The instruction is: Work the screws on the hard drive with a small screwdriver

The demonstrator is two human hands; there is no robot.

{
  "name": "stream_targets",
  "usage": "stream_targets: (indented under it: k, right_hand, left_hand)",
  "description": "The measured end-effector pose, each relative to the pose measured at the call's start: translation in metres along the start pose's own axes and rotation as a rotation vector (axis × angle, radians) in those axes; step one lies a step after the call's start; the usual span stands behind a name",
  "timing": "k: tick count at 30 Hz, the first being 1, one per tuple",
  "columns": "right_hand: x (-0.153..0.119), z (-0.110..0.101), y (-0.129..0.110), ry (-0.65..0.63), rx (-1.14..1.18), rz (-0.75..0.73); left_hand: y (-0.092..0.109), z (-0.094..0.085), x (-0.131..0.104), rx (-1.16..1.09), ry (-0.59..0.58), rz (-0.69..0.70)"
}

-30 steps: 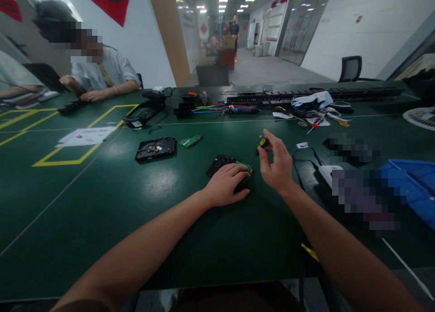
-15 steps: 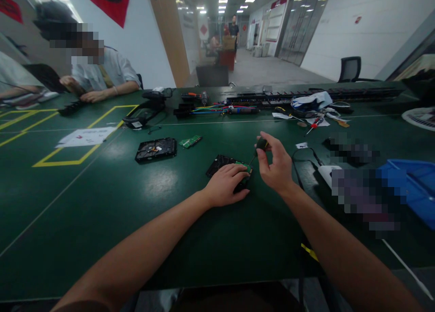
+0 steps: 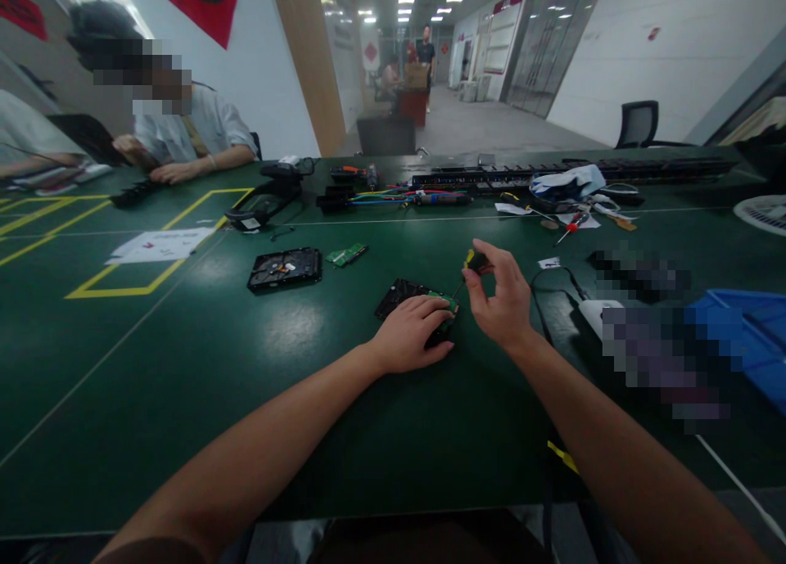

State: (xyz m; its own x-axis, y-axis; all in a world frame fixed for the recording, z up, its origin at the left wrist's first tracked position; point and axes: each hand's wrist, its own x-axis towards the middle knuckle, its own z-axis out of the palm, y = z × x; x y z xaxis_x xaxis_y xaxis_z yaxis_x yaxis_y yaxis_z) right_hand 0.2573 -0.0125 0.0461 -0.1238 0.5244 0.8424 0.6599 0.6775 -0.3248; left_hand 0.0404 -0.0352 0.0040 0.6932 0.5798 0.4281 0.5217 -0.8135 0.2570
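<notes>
Under my left hand (image 3: 410, 336) lies a black hard drive (image 3: 396, 295), its green circuit board (image 3: 452, 303) showing past the fingers. The thumb is at its near side and the fingers lie across the top, holding it to the table. My right hand (image 3: 504, 298) pinches the black and yellow handle of a screwdriver (image 3: 475, 259) between thumb and fingers. The thin shaft slants down to the board; where exactly the tip rests is too small to tell. Further left are a second hard drive (image 3: 264, 277) and a loose green circuit board (image 3: 347, 256).
On the green table (image 3: 307, 433), a red-handled screwdriver (image 3: 575, 223), cables (image 3: 393, 196) and a power drill (image 3: 359, 174) lie toward the back. A blue bin (image 3: 749, 335) and a white power strip (image 3: 598, 312) are at right. Another person (image 3: 214, 130) sits at far left.
The screwdriver handle has turned in my right fingers, so more of its yellow shows. My left hand stays on the hard drive. The whole view has shifted slightly.
</notes>
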Motion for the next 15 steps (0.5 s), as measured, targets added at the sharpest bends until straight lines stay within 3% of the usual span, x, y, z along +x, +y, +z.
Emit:
stream_targets:
  k: [15]
  right_hand:
    - [0.0015, -0.0007, 0.0005, -0.003, 0.003, 0.005]
  left_hand:
    - [0.0004, 0.0003, 0.0005, 0.015, 0.017, 0.007]
